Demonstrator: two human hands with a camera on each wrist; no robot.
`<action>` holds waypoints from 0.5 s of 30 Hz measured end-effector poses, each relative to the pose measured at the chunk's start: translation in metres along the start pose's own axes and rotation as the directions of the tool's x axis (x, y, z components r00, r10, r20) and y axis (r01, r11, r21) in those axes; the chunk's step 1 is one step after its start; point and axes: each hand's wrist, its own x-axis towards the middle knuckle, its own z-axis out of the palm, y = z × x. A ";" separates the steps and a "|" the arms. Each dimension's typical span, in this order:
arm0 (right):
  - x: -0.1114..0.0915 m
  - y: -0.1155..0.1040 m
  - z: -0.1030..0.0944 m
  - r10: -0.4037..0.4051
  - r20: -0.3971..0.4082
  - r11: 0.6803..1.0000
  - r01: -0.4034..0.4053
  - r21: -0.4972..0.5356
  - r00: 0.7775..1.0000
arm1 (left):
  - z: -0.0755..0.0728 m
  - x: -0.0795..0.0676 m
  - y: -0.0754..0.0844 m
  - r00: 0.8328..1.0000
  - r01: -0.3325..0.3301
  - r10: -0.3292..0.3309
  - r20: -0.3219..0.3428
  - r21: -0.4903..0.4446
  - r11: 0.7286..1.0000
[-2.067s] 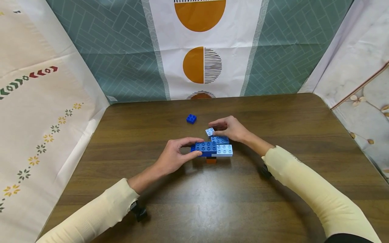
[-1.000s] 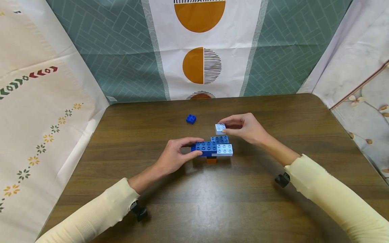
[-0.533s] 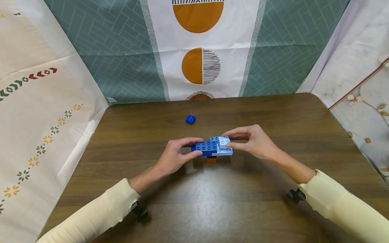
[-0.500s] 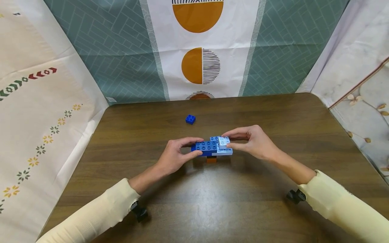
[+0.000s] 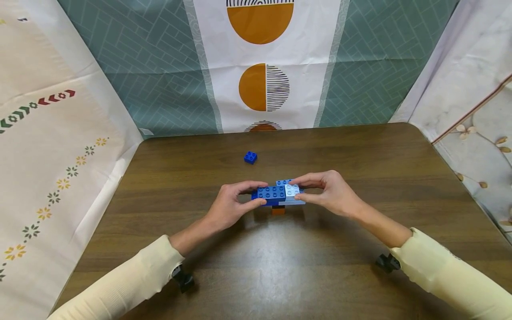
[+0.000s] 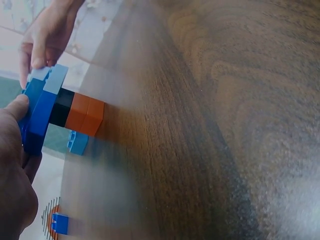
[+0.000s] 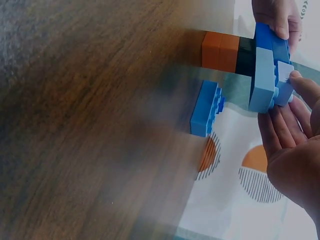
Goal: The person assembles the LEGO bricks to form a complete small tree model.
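Between thumb and fingers, my left hand [image 5: 234,202] grips the left end of a block stack, at the dark blue toy brick [image 5: 272,193] on top. My right hand [image 5: 330,193] pinches a small light blue brick [image 5: 291,190] right beside that dark brick. The small brick sits over a longer light blue brick [image 7: 263,72], some of whose studs show in the right wrist view. Whether it is fully pressed down I cannot tell. Below, a black brick [image 6: 62,106] and orange bricks [image 6: 86,114] form a narrow column standing on the table.
A medium blue brick [image 7: 204,110] lies on the wooden table [image 5: 192,169] just behind the stack. Farther back lies a small dark blue brick [image 5: 250,157]. Patterned cloths [image 5: 360,89] hang behind the table and at both sides.
My right hand has lifted the small light blue brick from behind the stack, brought it over the longer light blue brick, then shifted it left against the dark brick. My left hand has stayed put.
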 end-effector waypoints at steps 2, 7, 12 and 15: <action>0.000 0.001 0.002 -0.009 -0.003 1.000 0.009 -0.011 1.000 | 0.000 0.000 0.000 1.000 0.002 -0.002 -0.001 -0.001 1.000; 0.002 0.005 0.005 -0.008 -0.008 1.000 0.008 -0.019 1.000 | 0.000 -0.001 0.000 1.000 0.003 -0.003 -0.008 -0.006 1.000; 0.002 0.004 0.008 0.008 -0.011 1.000 -0.008 -0.016 1.000 | 0.001 -0.001 0.000 1.000 0.002 -0.002 -0.013 -0.009 1.000; 0.002 0.003 0.008 0.018 -0.016 1.000 -0.018 -0.022 1.000 | 0.001 -0.001 0.000 1.000 0.000 0.000 -0.014 -0.006 1.000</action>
